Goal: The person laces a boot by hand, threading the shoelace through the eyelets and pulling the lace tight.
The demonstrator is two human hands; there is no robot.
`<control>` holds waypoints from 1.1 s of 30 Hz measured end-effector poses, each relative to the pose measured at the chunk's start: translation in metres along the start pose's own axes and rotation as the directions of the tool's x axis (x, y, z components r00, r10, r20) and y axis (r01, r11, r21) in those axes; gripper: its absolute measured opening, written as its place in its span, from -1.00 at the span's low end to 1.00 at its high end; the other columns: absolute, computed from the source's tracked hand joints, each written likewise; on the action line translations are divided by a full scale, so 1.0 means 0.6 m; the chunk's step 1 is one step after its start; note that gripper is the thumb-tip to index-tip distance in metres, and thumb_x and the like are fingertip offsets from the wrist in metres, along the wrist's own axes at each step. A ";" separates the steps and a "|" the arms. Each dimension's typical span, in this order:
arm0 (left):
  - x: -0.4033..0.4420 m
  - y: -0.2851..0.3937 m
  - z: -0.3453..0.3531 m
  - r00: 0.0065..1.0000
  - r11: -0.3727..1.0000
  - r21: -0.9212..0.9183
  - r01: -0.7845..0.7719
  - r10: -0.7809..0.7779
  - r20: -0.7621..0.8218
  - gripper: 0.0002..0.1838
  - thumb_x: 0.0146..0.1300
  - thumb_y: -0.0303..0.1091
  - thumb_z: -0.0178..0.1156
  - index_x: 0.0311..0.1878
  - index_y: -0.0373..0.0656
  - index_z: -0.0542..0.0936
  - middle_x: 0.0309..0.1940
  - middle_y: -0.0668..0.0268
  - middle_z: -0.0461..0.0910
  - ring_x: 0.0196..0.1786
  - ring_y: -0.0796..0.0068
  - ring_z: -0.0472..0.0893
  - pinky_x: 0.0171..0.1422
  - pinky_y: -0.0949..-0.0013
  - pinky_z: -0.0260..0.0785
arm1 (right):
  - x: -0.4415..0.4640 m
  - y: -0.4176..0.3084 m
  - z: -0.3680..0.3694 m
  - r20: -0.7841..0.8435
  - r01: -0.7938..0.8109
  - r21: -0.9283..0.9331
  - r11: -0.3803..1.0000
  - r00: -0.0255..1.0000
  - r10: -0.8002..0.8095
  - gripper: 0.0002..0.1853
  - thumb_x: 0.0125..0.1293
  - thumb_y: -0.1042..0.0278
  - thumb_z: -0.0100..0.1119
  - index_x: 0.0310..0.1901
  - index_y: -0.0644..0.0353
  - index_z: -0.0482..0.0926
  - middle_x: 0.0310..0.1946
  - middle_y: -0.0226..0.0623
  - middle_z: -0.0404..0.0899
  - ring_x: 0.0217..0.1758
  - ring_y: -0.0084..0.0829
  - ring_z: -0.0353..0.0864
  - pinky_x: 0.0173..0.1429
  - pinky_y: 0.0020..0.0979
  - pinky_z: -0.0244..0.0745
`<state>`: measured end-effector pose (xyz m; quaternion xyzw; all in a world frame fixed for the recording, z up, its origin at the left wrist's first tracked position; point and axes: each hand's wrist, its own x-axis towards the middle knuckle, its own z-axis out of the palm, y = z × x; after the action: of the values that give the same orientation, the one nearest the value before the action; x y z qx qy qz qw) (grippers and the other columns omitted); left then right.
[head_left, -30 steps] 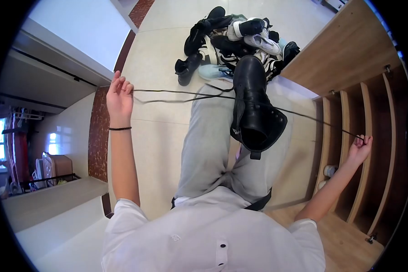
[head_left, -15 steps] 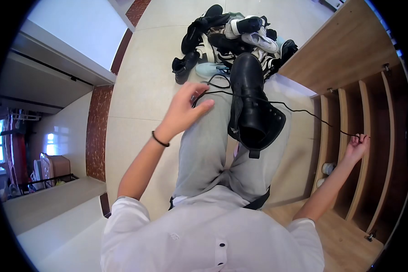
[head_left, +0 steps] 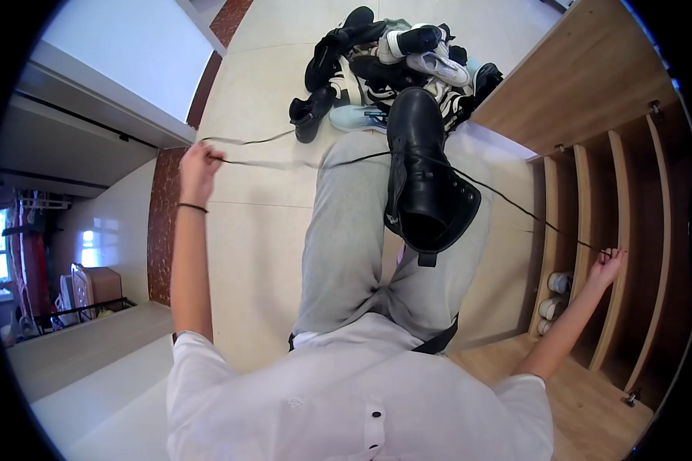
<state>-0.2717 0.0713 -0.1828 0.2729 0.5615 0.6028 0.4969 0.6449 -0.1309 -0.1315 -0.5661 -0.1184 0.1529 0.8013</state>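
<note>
One white short-sleeved shirt [head_left: 338, 384] with dark buttons fills the nearest part of the view, above a pair of washed grey trousers [head_left: 346, 223] with bent knees. A black leather lace-up boot [head_left: 419, 123] lies over the legs, mostly on the right one, its toe pointing away and its open shaft and heel tab towards the shirt. The eyelet flap is spread outward on the right side.

The two hands are wide apart, one on each side of the boot. The left hand [head_left: 198, 175], slightly blurred, has its fingers closed on a thin black lace [head_left: 515, 204], and a black wristband [head_left: 193, 207] circles its wrist. The right hand [head_left: 606, 267] pinches the lace's other side, which slants across from the boot. A loose length also trails from the left hand towards a short black boot [head_left: 311, 115] on the cream tiled floor [head_left: 254, 261].

To the right stands a light wooden cabinet [head_left: 621, 184] with upright-looking shelf boards and an open door [head_left: 577, 69]; white shoes [head_left: 550, 308] sit inside, near the right forearm. Farthest off, beyond the knees, black, white and pale blue footwear lies in a jumbled pile [head_left: 392, 69] beside the door.
</note>
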 end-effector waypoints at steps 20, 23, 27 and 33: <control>0.137 0.256 -0.358 0.899 0.723 -0.575 -0.382 0.149 -0.411 -0.80 0.40 -0.55 -0.03 -0.06 -0.39 0.55 -0.58 0.41 0.18 -0.60 0.58 0.05 -0.56 0.51 -0.06 | 0.158 -0.164 -0.004 -0.135 0.272 -0.359 0.893 0.931 -0.339 -0.87 0.48 0.25 0.15 -0.11 0.10 0.52 -0.43 -0.50 0.53 -0.48 -0.61 0.41 -0.42 -0.49 0.24; 0.143 0.295 -0.402 0.960 0.705 -0.652 -0.280 0.223 -0.171 -0.70 0.48 -0.54 -0.10 0.17 -0.45 0.47 -0.55 0.43 0.07 -0.60 0.58 0.02 -0.57 0.50 -0.12 | 0.163 -0.188 -0.001 -0.141 0.268 -0.381 0.885 0.929 -0.343 -0.86 0.49 0.26 0.13 -0.15 0.12 0.50 -0.43 -0.49 0.52 -0.50 -0.61 0.40 -0.45 -0.48 0.22; 0.118 0.339 -0.402 0.946 0.697 -0.640 -0.324 0.233 -0.225 -0.75 0.51 -0.54 -0.11 0.15 -0.43 0.40 -0.48 0.41 0.09 -0.59 0.55 0.00 -0.59 0.50 -0.11 | 0.170 -0.198 0.002 -0.183 0.250 -0.346 0.904 0.927 -0.327 -0.82 0.49 0.27 0.11 -0.23 0.18 0.49 -0.46 -0.46 0.51 -0.55 -0.59 0.38 -0.54 -0.46 0.18; 0.159 0.368 -0.567 0.942 0.582 -0.742 -0.334 0.220 -0.252 -0.83 0.57 -0.49 -0.18 -0.24 -0.26 0.31 -0.54 0.39 0.05 -0.62 0.56 0.02 -0.60 0.49 -0.09 | 0.210 -0.194 -0.040 -0.264 0.181 -0.503 0.845 0.899 -0.350 -0.79 0.45 0.30 0.13 -0.33 0.23 0.52 -0.49 -0.37 0.52 -0.56 -0.55 0.42 -0.53 -0.48 0.22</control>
<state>-0.6721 0.0472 -0.0704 0.0759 0.2292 0.8717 0.4265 0.7829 -0.1405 -0.0272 -0.7374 -0.0876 -0.0961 0.6628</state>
